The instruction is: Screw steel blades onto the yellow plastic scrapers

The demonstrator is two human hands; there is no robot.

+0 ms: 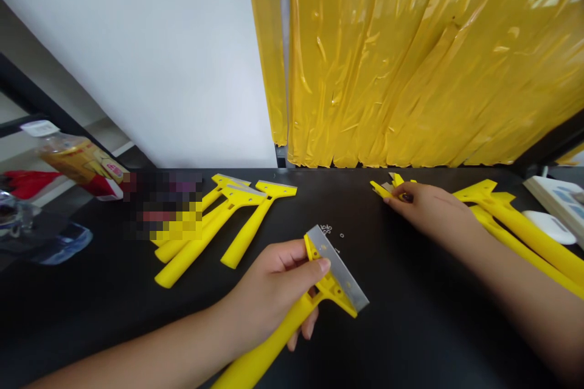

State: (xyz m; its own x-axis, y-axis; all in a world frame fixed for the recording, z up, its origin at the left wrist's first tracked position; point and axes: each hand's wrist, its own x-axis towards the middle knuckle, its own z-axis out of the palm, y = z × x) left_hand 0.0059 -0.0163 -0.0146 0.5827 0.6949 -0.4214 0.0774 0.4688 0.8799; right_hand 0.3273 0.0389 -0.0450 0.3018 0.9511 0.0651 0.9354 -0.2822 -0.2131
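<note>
A: State the position of the left hand [276, 292].

B: Closed around a yellow scraper [279, 340], just below its head. The thumb presses on the blade [343, 273], which lies along the head. The scraper is above the near part of the black table [392, 340], head pointing up and to the right.

A: And the right hand [433, 208]?

B: Reaching to the table's far side, fingertips bunched at some small yellow pieces [380, 189]. The fingers are narrow; whether they grip a piece, I cannot tell.

A: Items near the hands?

B: Small rings [326, 229] lie loose just beyond the blade. Several finished-looking scrapers [198, 243] lie left of them, heads away from the person; one sits slightly apart. Yellow handles [524, 222] lie beyond the right forearm, near a white case [549, 227].

A: Surroundings?

B: A bottle [82, 161] at far left; yellow sheeting [401, 61] hangs behind the table. One patch on the left is pixelated and unreadable.
</note>
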